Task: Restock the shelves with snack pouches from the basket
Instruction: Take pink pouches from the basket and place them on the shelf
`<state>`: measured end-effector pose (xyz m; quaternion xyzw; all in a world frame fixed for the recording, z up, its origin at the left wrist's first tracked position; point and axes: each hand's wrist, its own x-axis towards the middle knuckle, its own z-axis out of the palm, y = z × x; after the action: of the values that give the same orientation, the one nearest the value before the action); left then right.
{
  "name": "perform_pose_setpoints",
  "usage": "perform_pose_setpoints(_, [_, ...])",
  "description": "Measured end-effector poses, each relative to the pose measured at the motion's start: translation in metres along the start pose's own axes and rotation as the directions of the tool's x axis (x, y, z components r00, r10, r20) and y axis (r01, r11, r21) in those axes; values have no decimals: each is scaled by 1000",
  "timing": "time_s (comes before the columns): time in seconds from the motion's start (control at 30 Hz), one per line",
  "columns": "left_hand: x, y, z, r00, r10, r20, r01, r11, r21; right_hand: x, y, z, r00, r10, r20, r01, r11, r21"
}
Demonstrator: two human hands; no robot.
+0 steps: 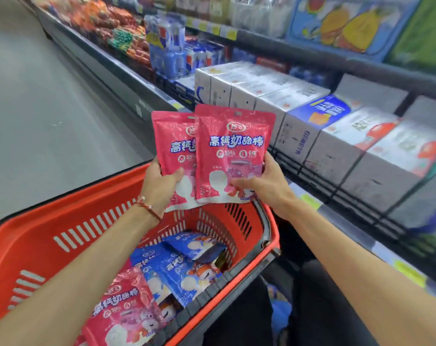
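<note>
I hold two pink snack pouches upright above the red basket (69,228). My left hand (159,186) grips the bottom of the left pink pouch (173,146), which is partly hidden behind the other. My right hand (264,183) grips the lower right corner of the front pink pouch (233,156). Down in the basket lie another pink pouch (122,310) and several blue pouches (182,268).
A chilled shelf (356,248) runs along the right, lined with white and blue cartons (294,113) and yellow price tags. Further back stand blue bottle packs (169,58) and red packets. Grey floor (37,108) stretches to the left of the basket.
</note>
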<state>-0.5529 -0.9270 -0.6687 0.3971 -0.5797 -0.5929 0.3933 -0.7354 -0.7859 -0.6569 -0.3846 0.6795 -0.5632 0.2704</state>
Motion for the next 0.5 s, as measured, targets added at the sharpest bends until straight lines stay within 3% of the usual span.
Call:
perform_pose_setpoints(0.23, [2, 63, 82, 967, 223, 119, -224, 975, -7, -19, -36, -73, 943, -131, -307, 122, 991, -50])
perform_pose_setpoints(0.5, [-32, 114, 194, 870, 364, 332, -343, 932, -121, -79, -62, -162, 754, -143, -641, 100, 990, -103])
